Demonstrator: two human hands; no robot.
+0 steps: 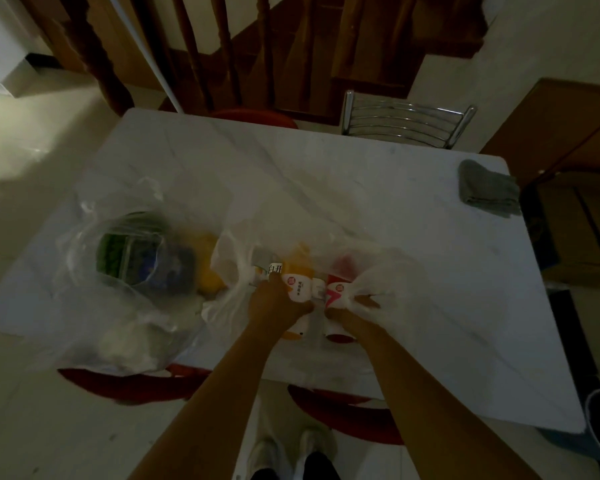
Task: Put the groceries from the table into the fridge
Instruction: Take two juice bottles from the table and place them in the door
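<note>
Inside bag (371,268): orange bottle (297,284), red bottle (338,289)

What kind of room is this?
Probably a home dining area: a marble-look table with a metal-backed chair and red seats pulled up, a wooden staircase behind, and grocery bags on the table.

Bare worktop (326,174) is lying open across the far half. A bulging plastic bag (118,271) is blocking the left; a folded grey cloth (487,188) is occupying the far right corner.
</note>
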